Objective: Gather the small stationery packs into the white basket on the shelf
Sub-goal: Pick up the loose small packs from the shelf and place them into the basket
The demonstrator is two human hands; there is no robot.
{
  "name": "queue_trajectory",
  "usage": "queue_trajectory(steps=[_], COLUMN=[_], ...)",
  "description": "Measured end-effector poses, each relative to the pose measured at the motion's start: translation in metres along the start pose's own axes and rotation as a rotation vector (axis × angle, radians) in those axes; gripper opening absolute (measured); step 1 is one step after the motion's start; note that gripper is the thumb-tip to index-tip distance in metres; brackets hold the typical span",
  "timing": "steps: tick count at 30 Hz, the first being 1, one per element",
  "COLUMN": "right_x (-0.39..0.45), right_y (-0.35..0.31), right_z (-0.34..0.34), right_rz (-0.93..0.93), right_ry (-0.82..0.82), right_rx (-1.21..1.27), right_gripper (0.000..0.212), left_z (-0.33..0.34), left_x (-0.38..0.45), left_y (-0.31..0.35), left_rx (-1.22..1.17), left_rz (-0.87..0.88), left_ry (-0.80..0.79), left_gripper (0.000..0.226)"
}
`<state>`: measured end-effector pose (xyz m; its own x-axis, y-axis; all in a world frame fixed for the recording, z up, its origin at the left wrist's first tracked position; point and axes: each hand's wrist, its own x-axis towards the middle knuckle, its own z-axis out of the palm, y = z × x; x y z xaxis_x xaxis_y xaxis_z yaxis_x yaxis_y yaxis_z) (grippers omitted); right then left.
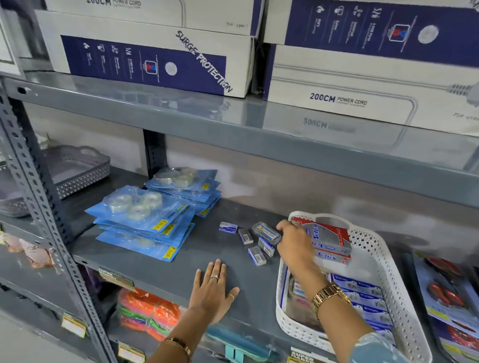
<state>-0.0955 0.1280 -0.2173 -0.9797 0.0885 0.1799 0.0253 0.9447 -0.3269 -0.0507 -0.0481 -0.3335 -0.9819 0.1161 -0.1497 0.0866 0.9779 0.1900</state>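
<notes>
Several small grey and blue stationery packs (256, 255) lie loose on the grey shelf (150, 271), left of the white perforated basket (389, 269). One more small pack (227, 227) lies apart at the left. My right hand (294, 244) reaches over the basket's left rim, and its fingers close on a clear oval-cased pack (266, 231). My left hand (213, 288) rests flat and empty on the shelf near its front edge. The basket holds a red and silver box (329, 238) and blue packs (362, 296).
Blue tape blister packs (139, 220) are stacked at the left, with a second stack (188, 187) behind. A grey basket (75, 170) stands at far left. Scissor packs (449, 292) lie right of the white basket. Large power-cord boxes (156, 57) fill the shelf above.
</notes>
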Motion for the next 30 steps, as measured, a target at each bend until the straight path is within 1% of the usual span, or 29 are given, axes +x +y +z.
queue_trajectory(steps=[3, 5, 10, 13, 16, 17, 19, 20, 22, 23, 24, 27, 28, 30], right_x=[0.027, 0.045, 0.087, 0.106, 0.123, 0.13, 0.14, 0.144, 0.15, 0.152, 0.154, 0.156, 0.157, 0.159], right_y=[-0.005, -0.005, -0.003, 0.001, 0.005, 0.006, 0.006, 0.006, 0.005, 0.005, 0.005, 0.005, 0.005, 0.006], right_z=[0.011, 0.018, 0.03, 0.035, 0.043, 0.048, 0.055, 0.058, 0.063, 0.065, 0.066, 0.069, 0.07, 0.07], right_rz=[-0.061, -0.101, -0.2, -0.215, -0.209, -0.211, -0.203, -0.193, -0.178, -0.175, -0.17, -0.158, -0.156, -0.166], right_ry=[-0.055, -0.106, -0.42, -0.519, -0.577, -0.603, -0.654, -0.682, -0.729, -0.742, -0.748, -0.746, -0.745, -0.74], right_rx=[0.044, 0.014, -0.099, -0.194, -0.214, -0.221, -0.24, -0.247, -0.258, -0.265, -0.274, -0.277, -0.27, -0.217], right_gripper=[0.044, 0.051, 0.069, 0.071, 0.078, 0.081, 0.087, 0.089, 0.093, 0.093, 0.094, 0.091, 0.087, 0.069], left_z=[0.0, 0.001, 0.003, 0.008, 0.009, 0.009, 0.005, 0.004, 0.007, 0.008, 0.007, 0.007, 0.006, 0.006], left_x=[0.012, 0.021, 0.044, 0.051, 0.049, 0.049, 0.047, 0.046, 0.046, 0.046, 0.047, 0.047, 0.047, 0.047], left_y=[-0.005, -0.006, -0.007, -0.008, -0.009, -0.009, -0.009, -0.008, -0.008, -0.009, -0.009, -0.008, -0.008, -0.008], left_rx=[0.001, 0.017, 0.024, 0.028, 0.019, 0.018, 0.041, 0.048, 0.01, -0.001, 0.0, 0.002, -0.004, 0.004], left_rz=[0.003, 0.005, 0.041, 0.066, 0.073, 0.073, 0.07, 0.068, 0.099, 0.1, 0.095, 0.085, 0.086, 0.086], left_ry=[0.007, 0.015, 0.022, 0.045, 0.039, 0.063, 0.196, 0.238, 0.179, 0.106, 0.071, 0.079, 0.077, 0.072], left_gripper=[0.073, 0.074, 0.075, 0.075, 0.075, 0.075, 0.073, 0.072, 0.073, 0.074, 0.075, 0.075, 0.075, 0.075])
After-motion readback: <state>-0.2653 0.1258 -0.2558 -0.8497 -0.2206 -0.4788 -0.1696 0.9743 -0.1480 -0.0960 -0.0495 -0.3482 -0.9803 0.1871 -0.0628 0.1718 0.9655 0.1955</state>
